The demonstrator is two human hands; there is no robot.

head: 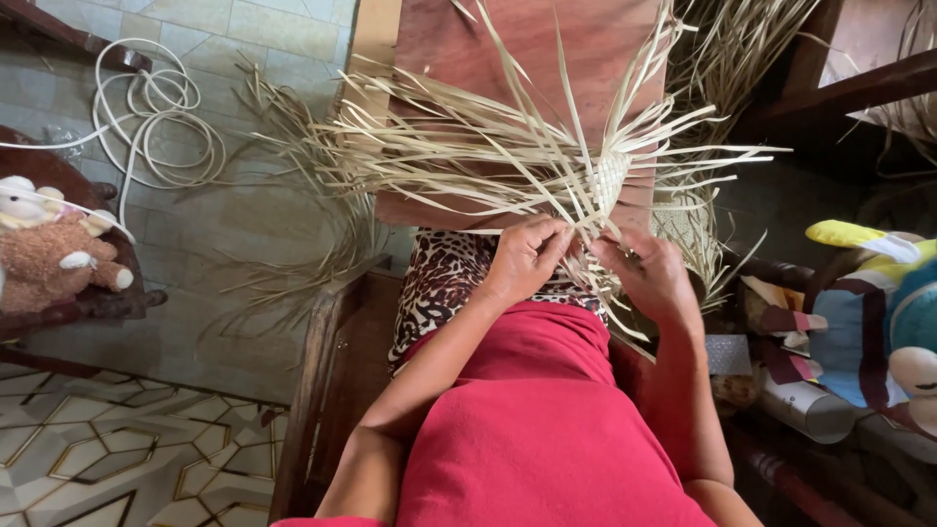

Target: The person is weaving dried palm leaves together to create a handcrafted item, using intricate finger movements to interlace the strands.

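A small woven patch of pale straw strips (609, 178) sits over a brown wooden board (547, 59), with many long loose strips fanning out from it to the left, right and top. My left hand (527, 256) pinches strips at the near edge of the weave. My right hand (652, 273) grips strips just beside it, fingers curled around them. Both hands work close together above my lap, which is covered by red cloth (547, 410) and a leopard-print cloth (444, 283).
A bundle of loose straw (293, 166) lies on the tiled floor at left, near a coiled white cord (156, 117). A plush toy (54, 249) rests on dark furniture at far left. Colourful plush toys (869, 312) sit at right. A wooden chair frame (322, 390) surrounds me.
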